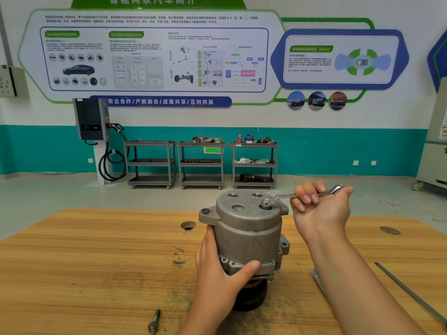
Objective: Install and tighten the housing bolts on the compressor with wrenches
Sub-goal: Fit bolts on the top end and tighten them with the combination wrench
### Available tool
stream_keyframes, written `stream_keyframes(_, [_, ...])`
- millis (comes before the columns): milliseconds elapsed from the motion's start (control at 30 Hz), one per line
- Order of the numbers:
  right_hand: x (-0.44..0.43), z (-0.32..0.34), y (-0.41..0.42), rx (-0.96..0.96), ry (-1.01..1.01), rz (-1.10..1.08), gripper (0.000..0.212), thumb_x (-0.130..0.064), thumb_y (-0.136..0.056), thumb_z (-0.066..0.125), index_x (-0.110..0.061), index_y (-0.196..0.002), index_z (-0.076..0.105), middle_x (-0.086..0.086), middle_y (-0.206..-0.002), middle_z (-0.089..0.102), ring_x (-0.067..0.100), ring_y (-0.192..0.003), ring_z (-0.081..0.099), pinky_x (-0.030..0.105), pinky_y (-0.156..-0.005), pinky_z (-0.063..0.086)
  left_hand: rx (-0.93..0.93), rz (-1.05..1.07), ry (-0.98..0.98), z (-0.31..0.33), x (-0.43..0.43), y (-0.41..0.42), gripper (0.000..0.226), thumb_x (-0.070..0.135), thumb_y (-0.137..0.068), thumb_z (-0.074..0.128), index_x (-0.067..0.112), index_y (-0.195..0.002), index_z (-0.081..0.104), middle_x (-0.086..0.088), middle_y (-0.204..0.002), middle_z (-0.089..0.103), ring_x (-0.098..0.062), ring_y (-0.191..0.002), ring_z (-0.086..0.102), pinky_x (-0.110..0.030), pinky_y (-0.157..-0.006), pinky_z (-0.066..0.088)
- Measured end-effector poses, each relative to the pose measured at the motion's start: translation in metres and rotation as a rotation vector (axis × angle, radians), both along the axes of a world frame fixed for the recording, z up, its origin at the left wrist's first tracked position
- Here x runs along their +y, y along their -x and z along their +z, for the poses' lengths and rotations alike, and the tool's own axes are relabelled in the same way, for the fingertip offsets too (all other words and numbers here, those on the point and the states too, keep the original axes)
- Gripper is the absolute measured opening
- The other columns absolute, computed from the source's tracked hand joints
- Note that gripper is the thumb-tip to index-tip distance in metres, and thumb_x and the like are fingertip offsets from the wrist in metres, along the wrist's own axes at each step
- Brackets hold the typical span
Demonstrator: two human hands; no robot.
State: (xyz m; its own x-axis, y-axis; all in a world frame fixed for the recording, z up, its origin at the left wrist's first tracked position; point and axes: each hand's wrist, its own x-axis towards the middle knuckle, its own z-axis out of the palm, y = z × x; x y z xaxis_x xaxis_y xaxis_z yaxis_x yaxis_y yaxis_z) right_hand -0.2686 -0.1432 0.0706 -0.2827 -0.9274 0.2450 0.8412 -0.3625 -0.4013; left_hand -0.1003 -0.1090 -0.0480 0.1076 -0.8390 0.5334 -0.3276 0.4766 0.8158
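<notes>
Currently my left grip (217, 274) curls round the lower body of the compressor (249, 228), upright on the surface (96, 262) toward its far edge, while my right grip (319, 209) clasps the wrench (285, 196), its ring end seated on a top-face bolt (265, 202); one loose bolt (154, 321) lies by the near edge.

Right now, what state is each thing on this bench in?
compressor, standing on end, gripped by the left hand
wrench, ring end on a top bolt, held by the right hand
loose bolt, lying on the table, not installed
second wrench, lying flat, partly hidden
</notes>
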Motion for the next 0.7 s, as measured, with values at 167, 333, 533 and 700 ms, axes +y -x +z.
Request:
stream_keyframes(167, [0.015,-0.010,-0.007,-0.028,0.088,-0.113,0.068,-0.064,-0.094,0.002,-0.016,-0.058,0.034,-0.001,-0.045,0.028,0.013,-0.041,0.032,0.016,-0.038,0.019,0.000,0.004,-0.003,-0.001,-0.001,0.001,0.104,0.058,-0.065,0.079,0.061,-0.136,0.003,0.023,-0.140,0.030,-0.001,-0.132,0.023,-0.028,-0.104,0.027])
stream_keyframes(333, [0.034,-0.017,-0.023,0.053,0.213,-0.282,0.072,-0.063,-0.093,-0.003,-0.015,-0.058,0.037,0.001,-0.049,0.033,0.016,-0.047,0.040,0.014,-0.041,0.021,0.001,-0.003,-0.022,-0.001,-0.001,0.000,0.109,0.057,-0.064,0.079,0.052,-0.145,0.006,0.022,-0.137,0.032,0.000,-0.128,0.024,-0.028,-0.102,0.028])
stream_keyframes(533, [0.051,-0.025,-0.049,0.292,0.371,-0.493,0.065,-0.080,-0.080,0.020,-0.024,-0.060,0.048,-0.002,-0.056,0.042,0.019,-0.060,0.046,0.019,-0.044,0.030,-0.014,-0.001,-0.010,0.000,-0.001,-0.001,0.108,0.051,-0.066,0.081,0.056,-0.141,0.002,0.029,-0.134,0.031,0.002,-0.127,0.023,-0.027,-0.101,0.028])
stream_keyframes(700, [0.056,-0.031,-0.062,0.631,0.492,-0.738,0.060,-0.076,-0.083,0.022,-0.024,-0.064,0.046,-0.001,-0.062,0.042,0.022,-0.063,0.045,0.030,-0.058,0.037,-0.025,0.014,-0.014,0.001,-0.003,0.000,0.107,0.052,-0.065,0.081,0.052,-0.143,0.008,0.027,-0.135,0.033,0.001,-0.127,0.025,-0.026,-0.099,0.030])
